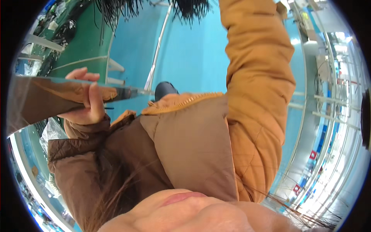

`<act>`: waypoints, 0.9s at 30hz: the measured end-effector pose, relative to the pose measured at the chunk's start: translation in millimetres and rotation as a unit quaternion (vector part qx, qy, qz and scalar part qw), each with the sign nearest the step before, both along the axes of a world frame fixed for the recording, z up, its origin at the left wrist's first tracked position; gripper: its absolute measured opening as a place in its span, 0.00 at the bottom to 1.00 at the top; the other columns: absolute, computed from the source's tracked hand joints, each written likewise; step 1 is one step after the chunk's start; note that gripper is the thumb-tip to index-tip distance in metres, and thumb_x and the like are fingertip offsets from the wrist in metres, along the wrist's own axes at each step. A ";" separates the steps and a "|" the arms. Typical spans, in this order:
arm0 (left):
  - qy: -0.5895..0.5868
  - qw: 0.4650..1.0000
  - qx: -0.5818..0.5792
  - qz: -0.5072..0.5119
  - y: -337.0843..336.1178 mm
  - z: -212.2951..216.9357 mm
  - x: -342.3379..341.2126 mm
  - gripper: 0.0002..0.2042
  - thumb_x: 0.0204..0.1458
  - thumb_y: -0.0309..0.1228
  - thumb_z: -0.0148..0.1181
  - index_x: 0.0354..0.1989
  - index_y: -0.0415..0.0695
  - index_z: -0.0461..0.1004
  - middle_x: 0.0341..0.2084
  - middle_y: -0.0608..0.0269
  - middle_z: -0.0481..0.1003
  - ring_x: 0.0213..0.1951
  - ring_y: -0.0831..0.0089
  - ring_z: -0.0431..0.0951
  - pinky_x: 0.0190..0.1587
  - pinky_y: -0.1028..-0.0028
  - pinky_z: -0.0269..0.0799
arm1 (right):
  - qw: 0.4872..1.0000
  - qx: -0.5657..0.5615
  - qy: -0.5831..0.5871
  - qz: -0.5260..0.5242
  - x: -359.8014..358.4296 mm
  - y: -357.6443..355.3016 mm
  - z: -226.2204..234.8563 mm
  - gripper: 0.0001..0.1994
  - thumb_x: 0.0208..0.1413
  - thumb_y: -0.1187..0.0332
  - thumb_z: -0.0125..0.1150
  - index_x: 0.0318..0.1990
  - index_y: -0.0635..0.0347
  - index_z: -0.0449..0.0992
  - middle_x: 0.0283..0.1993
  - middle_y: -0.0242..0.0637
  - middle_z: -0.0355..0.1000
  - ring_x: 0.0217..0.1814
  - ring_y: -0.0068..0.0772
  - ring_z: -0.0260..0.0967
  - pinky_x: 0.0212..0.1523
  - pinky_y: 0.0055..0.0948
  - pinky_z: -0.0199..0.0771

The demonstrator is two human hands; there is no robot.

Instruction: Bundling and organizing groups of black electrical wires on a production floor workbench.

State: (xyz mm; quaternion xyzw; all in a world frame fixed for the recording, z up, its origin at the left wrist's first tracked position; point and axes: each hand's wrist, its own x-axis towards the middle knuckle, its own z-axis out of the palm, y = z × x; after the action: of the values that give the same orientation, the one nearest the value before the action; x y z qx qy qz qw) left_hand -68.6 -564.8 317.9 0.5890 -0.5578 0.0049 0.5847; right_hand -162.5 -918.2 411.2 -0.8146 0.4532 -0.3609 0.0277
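My left hand (91, 110) is at the left, its fingers curled against a flat, glossy, mirror-like panel (40, 98). This panel stretches from the left rim and tapers toward the middle, reflecting brown and orange jacket cloth and part of the hand. What kind of thing it is I cannot make out. My right arm, in a padded orange sleeve (259, 77), reaches up past the top edge, so my right hand is out of the picture. Near the top hang bunches of thin black strands (189, 9), left of that sleeve.
Below lies a blue floor (193, 50), with a green area (87, 50) to the left. A thin metal pole (157, 50) slants between them. Clear plastic wrap (52, 131) lies beneath my left hand. Metal racks (332, 104) line the right side, and a dark shoe (165, 89) shows mid-picture.
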 end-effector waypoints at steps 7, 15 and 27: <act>-0.403 0.874 -0.081 0.260 15.1 3.3 9.7 0.13 0.50 0.32 0.56 0.41 0.40 0.68 0.47 0.48 0.68 0.46 0.61 0.70 0.48 0.64 0.68 | 0.965 -0.227 -0.063 0.117 3.9 -6.7 11.6 0.23 0.45 0.58 0.62 0.42 0.65 0.64 0.43 0.55 0.66 0.46 0.58 0.65 0.45 0.47 0.69; -0.433 0.852 -0.025 0.293 -95.4 15.7 -86.5 0.10 0.44 0.21 0.52 0.37 0.32 0.69 0.32 0.48 0.73 0.28 0.55 0.74 0.31 0.59 0.73 | 0.866 -0.211 -0.220 0.397 18.6 -41.1 11.4 0.16 0.44 0.65 0.62 0.37 0.66 0.67 0.30 0.48 0.66 0.29 0.51 0.68 0.28 0.41 0.68; 0.386 0.889 -0.136 -0.203 -253.8 143.6 -4.4 0.23 0.61 0.41 0.42 0.58 0.35 0.63 0.52 0.55 0.69 0.53 0.68 0.69 0.57 0.68 0.62 | 0.671 -0.217 -0.225 0.672 -15.6 -74.5 62.3 0.20 0.48 0.58 0.62 0.41 0.66 0.70 0.31 0.46 0.69 0.29 0.49 0.70 0.33 0.37 0.73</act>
State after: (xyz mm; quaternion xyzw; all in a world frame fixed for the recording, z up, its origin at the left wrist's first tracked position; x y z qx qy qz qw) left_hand -72.9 -818.6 461.4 0.3332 -0.3890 -0.2659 0.8167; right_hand -178.1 -992.7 473.6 -0.7760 -0.3283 -0.5053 0.1864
